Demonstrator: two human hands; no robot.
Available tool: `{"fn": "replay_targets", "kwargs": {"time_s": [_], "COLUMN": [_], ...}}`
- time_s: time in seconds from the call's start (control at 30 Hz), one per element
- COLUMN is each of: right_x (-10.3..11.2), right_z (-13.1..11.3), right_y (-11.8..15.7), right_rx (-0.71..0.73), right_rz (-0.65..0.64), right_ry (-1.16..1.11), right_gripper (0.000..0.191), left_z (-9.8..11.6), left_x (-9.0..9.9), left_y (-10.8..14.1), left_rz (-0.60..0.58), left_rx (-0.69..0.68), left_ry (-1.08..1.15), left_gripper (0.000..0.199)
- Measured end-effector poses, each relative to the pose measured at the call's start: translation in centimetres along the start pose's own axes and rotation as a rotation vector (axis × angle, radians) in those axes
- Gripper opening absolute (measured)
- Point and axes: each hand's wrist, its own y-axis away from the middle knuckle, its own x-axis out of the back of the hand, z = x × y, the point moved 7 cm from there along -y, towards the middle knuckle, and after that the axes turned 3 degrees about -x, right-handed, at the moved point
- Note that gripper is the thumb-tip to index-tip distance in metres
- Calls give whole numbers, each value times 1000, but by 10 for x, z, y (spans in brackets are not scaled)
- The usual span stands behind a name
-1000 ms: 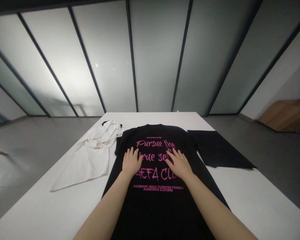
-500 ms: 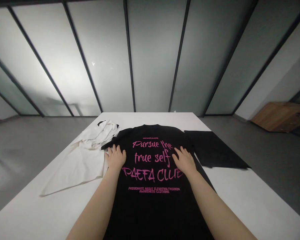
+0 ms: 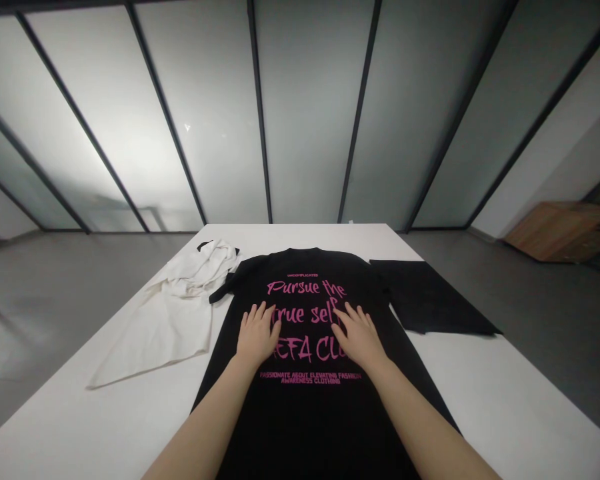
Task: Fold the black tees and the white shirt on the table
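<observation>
Head view, the only one I have. Both arms reach in from the bottom of the frame. Left hand point(image 3: 257, 337): open, fingers spread, palm down on a black T-shirt point(image 3: 305, 417), holding nothing. Right hand point(image 3: 359, 339): also open and flat on the shirt, no cloth gathered. A small gap separates them, and they sit over the pink lettering point(image 3: 307, 313), which reads "Pursue the true self" where the fingers don't hide it. Flat palms rather than a grip: I read that as pressing or smoothing the cloth, not lifting it.

The shirt lies spread out under both hands, collar away from me, and runs out of frame at the bottom. Its sleeve point(image 3: 220, 292) lies ahead of and left of the left hand, just beside a crumpled white garment point(image 3: 175, 320). That placement looks like the garments were set side by side for working room. Ahead of the right hand, a flat black cloth point(image 3: 433, 297) lies just beside the shirt. All of it rests on a white table point(image 3: 510, 400).
</observation>
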Motion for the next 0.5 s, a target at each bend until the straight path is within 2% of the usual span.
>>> {"fn": "replay_targets", "kwargs": {"time_s": [0.2, 0.3, 0.37, 0.5], "right_x": [10, 15, 12, -1], "right_z": [42, 48, 34, -25], "right_y": [1, 0, 0, -12], "right_rx": [-155, -196, -144, 85], "right_rz": [67, 86, 61, -44], "right_ry": [1, 27, 29, 4], "right_gripper": [58, 59, 59, 61], "left_z": [-24, -24, -14, 20], "left_x": [3, 1, -2, -13], "left_y": [4, 4, -1, -30], "left_rz": [-2, -18, -30, -53], "left_rx": [110, 91, 22, -146], "left_ry": [-33, -60, -62, -27], "left_gripper": [55, 56, 56, 58]}}
